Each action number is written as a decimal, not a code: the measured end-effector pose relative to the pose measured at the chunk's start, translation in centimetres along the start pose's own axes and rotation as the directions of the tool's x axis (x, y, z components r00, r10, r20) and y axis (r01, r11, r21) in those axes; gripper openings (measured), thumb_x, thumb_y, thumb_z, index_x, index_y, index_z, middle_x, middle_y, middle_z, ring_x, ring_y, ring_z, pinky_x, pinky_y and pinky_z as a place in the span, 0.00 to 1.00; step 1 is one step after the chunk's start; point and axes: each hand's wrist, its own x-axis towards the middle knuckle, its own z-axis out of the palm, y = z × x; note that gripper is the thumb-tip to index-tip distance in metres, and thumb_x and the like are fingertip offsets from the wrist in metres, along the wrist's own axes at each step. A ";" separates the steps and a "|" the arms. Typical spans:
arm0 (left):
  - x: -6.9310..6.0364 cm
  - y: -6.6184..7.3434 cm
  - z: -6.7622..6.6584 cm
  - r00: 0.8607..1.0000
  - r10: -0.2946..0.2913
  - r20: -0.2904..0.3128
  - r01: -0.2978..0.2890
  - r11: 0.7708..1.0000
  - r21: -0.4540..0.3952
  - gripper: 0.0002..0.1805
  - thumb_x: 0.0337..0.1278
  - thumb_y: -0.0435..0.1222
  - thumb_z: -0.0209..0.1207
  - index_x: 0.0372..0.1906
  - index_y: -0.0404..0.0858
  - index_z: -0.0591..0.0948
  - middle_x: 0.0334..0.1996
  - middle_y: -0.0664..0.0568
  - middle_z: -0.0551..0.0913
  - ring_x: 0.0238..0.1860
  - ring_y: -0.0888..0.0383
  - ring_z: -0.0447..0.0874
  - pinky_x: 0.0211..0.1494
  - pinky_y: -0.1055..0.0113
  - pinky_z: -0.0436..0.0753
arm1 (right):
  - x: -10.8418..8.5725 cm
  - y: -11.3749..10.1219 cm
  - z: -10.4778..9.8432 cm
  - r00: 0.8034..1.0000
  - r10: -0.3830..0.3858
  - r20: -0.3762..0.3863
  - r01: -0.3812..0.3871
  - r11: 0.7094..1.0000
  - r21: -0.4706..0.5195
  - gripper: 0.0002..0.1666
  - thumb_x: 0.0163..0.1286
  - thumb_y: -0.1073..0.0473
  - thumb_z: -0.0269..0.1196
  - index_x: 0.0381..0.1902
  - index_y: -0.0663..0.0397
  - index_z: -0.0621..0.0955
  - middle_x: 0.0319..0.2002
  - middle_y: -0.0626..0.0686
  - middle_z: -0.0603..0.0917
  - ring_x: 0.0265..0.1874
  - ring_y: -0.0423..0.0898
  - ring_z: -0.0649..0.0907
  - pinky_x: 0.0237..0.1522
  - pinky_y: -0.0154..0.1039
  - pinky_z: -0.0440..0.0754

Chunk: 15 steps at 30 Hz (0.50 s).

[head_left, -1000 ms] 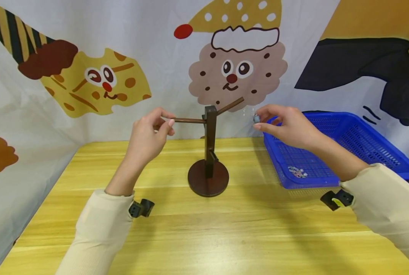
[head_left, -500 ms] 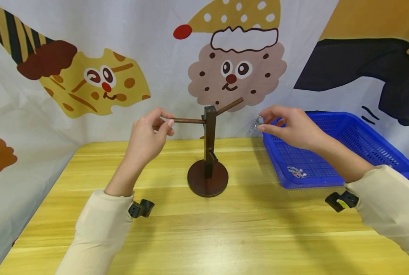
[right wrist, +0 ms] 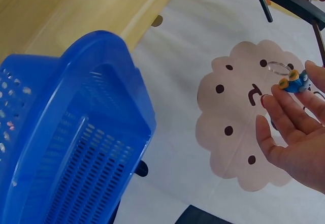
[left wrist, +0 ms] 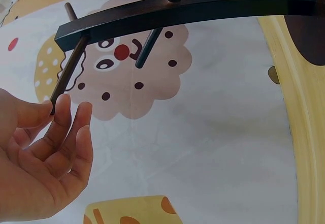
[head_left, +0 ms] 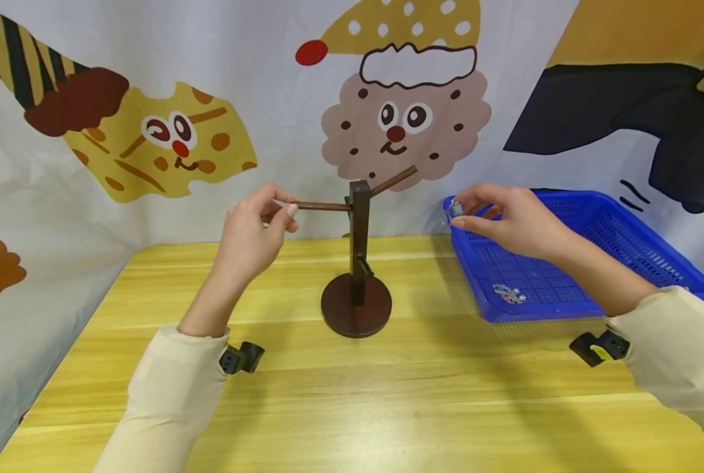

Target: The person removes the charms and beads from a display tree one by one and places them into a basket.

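Note:
My left hand [head_left: 254, 226] pinches the free end of a brown wooden peg [head_left: 322, 206] between thumb and index finger. That peg sticks out leftward near the top of a dark wooden stand [head_left: 359, 243] with a round base. In the left wrist view, the peg's tip [left wrist: 53, 107] sits between the fingertips. My right hand [head_left: 514, 220], off to the stand's right, holds a small keychain [head_left: 455, 208] by its fingertips in the air. The right wrist view shows the keychain's blue and yellow figure [right wrist: 295, 83] and its metal ring [right wrist: 279, 68].
A blue plastic basket [head_left: 486, 299] stands on the right of the wooden table [head_left: 352, 394], under my right forearm. Several small shiny trinkets [head_left: 509, 294] lie in its near left corner. Another peg [head_left: 394, 180] points up right from the stand. A cartoon-print cloth [head_left: 292, 131] hangs behind.
My right hand has drifted rightward with the keychain, away from the stand to the basket's left rim. The keychain has turned in its fingers. My left hand keeps its pinch on the peg.

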 end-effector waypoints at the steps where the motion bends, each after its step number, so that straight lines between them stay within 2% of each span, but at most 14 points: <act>1: 0.0 0.0 0.0 1.000 0.000 0.000 0.000 1.000 -0.001 0.08 0.65 0.34 0.50 0.41 0.35 0.78 0.24 0.44 0.81 0.28 0.53 0.79 0.23 0.63 0.67 | -0.1 0.1 -0.1 1.000 0.007 0.003 -0.007 1.000 0.001 0.14 0.63 0.58 0.61 0.46 0.57 0.79 0.36 0.53 0.81 0.38 0.49 0.78 0.42 0.50 0.74; 15: 0.0 0.0 0.0 1.000 -0.003 0.002 0.003 1.000 -0.005 0.08 0.65 0.34 0.50 0.42 0.35 0.78 0.24 0.45 0.81 0.28 0.53 0.79 0.24 0.62 0.67 | -1.6 1.8 -1.4 0.997 0.069 -0.017 -0.070 0.996 -0.061 0.16 0.64 0.55 0.60 0.48 0.57 0.79 0.38 0.54 0.81 0.40 0.48 0.77 0.43 0.50 0.73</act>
